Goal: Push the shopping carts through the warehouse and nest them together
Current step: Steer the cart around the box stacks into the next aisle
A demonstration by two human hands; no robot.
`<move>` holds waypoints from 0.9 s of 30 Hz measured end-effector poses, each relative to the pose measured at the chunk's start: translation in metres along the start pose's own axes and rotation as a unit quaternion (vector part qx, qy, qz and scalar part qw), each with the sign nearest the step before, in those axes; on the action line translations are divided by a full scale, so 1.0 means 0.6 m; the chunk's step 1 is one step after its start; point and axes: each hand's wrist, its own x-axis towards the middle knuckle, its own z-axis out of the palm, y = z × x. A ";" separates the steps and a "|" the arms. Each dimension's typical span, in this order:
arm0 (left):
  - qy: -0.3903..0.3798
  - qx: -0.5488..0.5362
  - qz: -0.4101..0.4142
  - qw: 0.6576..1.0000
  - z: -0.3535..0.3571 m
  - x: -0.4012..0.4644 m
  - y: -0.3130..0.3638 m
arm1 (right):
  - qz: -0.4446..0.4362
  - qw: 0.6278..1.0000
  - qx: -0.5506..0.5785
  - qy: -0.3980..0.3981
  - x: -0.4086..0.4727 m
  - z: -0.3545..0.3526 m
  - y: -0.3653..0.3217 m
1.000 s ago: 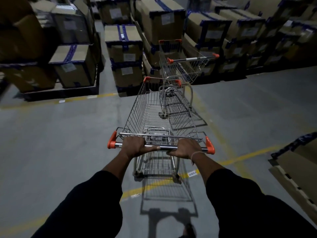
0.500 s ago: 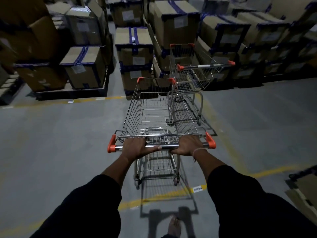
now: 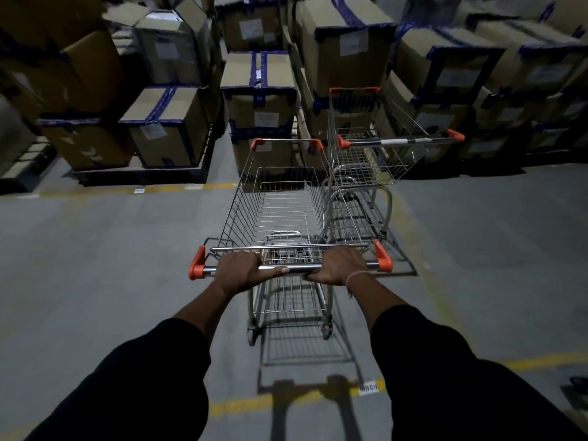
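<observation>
Both hands on the handle bar (image 3: pixel 291 268) of the near shopping cart (image 3: pixel 283 214). Left hand (image 3: pixel 239 271): fingers curled over the bar, thumb lying along it toward centre. Right hand (image 3: pixel 338 265): fingers wrapped over the bar, thin band at the wrist. Grip sits inboard of the orange end caps, roughly symmetric about the middle.

Near cart: empty wire basket, centre of the view, on grey concrete floor (image 3: pixel 95 265), rear wheels near a yellow floor line (image 3: pixel 241 407). Second shopping cart (image 3: pixel 375 154) stands farther off and to the right, its handle facing near-right, so it is angled across the near cart's heading. The near cart's far right corner overlaps it in the view; contact cannot be told. Not nested.

Beyond both: taped cardboard boxes (image 3: pixel 259 100) stacked on pallets, close to the near cart's nose.

Handling, judged: stiff steel frame, light when empty, rolls freely on smooth concrete. Casters will swing, so steering comes from uneven push at the two hands; a wide grip would give more leverage. The bar looks polished and probably slick, so a full wrap is sensible.

Next, judged: pull back or swing the nose right to line up behind the far cart's handle end, then push in. Risk: clipping the boxes, or shoving the free-standing cart away.
</observation>
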 end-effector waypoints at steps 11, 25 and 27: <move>-0.002 0.014 -0.007 1.000 0.007 0.186 -0.076 | -0.021 0.999 -0.024 0.003 0.189 -0.065 0.025; 0.005 0.015 0.009 1.000 -0.002 0.467 -0.211 | 0.002 0.999 -0.030 -0.011 0.489 -0.169 0.032; 0.006 0.011 0.007 1.000 -0.001 0.500 -0.227 | 0.005 1.000 -0.025 -0.010 0.523 -0.180 0.034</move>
